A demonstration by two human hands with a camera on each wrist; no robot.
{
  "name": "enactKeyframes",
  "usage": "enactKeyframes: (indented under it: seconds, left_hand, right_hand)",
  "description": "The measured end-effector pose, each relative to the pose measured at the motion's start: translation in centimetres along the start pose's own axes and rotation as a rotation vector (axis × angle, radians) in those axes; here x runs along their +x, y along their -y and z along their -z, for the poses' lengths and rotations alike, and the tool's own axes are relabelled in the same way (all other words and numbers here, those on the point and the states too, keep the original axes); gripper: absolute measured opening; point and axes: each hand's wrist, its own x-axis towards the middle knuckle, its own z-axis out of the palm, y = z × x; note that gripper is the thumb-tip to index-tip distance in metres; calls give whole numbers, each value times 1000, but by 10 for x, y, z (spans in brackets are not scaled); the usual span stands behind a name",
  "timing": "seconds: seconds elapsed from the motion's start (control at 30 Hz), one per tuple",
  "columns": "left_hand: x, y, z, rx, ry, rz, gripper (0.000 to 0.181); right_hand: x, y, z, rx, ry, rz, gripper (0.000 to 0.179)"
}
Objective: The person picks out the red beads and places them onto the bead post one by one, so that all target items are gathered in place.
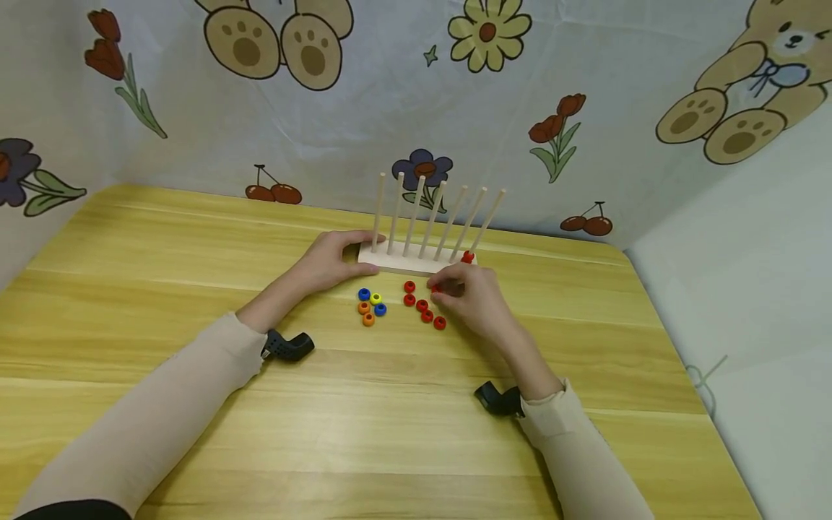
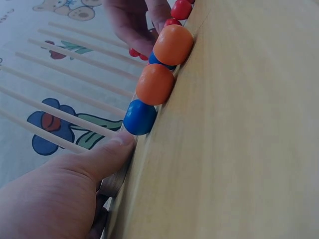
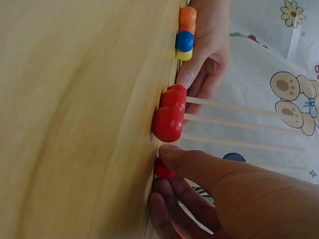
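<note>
A pale wooden base (image 1: 416,262) with several upright pegs stands near the back of the table. At its left end my left hand (image 1: 325,261) grips it, thumb along the front side and fingers behind. My right hand (image 1: 477,300) is in front of the base's right part and pinches a red bead (image 3: 163,169) between thumb and fingertips, low at the tabletop. Red shows at the foot of the rightmost peg, where a bead (image 1: 467,256) sits. Several loose red beads (image 1: 422,305) lie just left of my right hand.
Left of the red beads lie two blue beads (image 1: 380,310), a yellow bead (image 1: 376,298) and two orange beads (image 1: 368,319), in front of the base. A patterned cloth (image 1: 364,123) hangs behind the wooden table (image 1: 364,433). Each wrist wears a black camera mount (image 1: 289,347).
</note>
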Motion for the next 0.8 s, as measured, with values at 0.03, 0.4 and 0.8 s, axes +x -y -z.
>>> enactKeyframes:
  seconds: [0.03,0.4,0.8]
  left_hand:
    - [0,1,0,-1,-1,-1,60]
    - [0,2,0,1,-9,-10,57]
    - [1,0,-1,2,-1,-7,60]
  right_hand:
    - [0,0,0,-7,-8,-2,15]
    - [0,-2,31,75,-191,-16,17]
    - [6,8,72,272,-809,120,21]
